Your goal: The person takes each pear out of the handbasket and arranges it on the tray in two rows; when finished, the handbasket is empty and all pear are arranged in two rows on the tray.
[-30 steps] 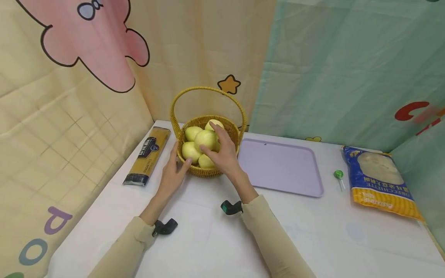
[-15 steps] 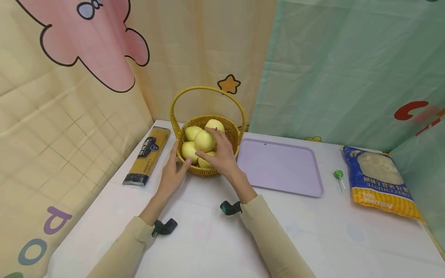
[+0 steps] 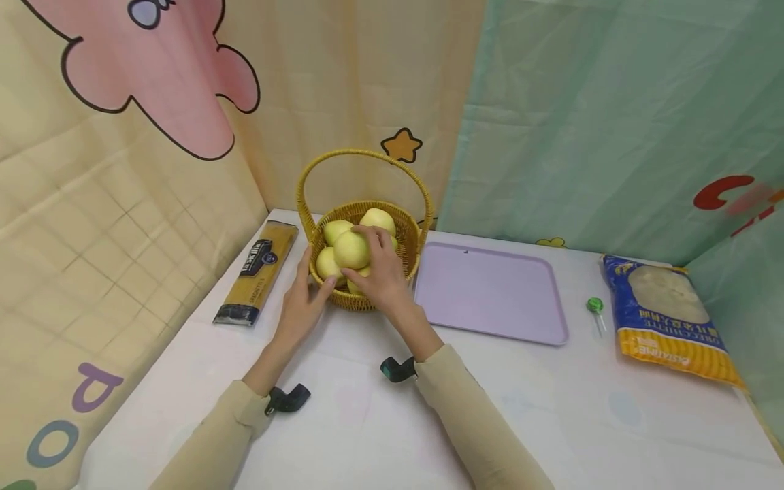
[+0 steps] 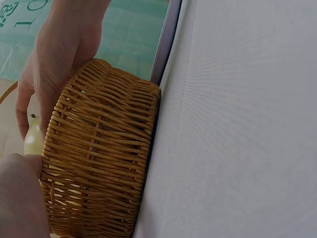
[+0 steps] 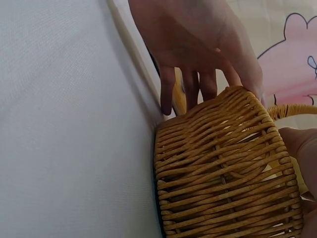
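Observation:
A woven wicker basket (image 3: pixel 352 303) with a tall arched handle stands at the back of the table, filled with several yellow-green apples (image 3: pixel 378 219). My left hand (image 3: pixel 300 306) holds its left side, thumb over the rim and fingers down the outer wall; the right wrist view shows those fingers (image 5: pixel 190 91) against the weave. My right hand (image 3: pixel 386 278) reaches in over the front right rim. Its thumb and fingers grip the topmost apple (image 3: pixel 351 250), which sits on the others. Part of that apple (image 4: pixel 33 138) shows past the basket in the left wrist view.
A spaghetti packet (image 3: pixel 257 272) lies left of the basket. Close on the right is a lilac tray (image 3: pixel 490 292). Farther right are a green lollipop (image 3: pixel 595 306) and a blue-and-yellow pasta bag (image 3: pixel 670 320). Printed curtains (image 3: pixel 551 122) hang behind the table.
My right hand has drawn its fingers back and in around the topmost apple, which has shifted slightly left. The left hand stays on the basket.

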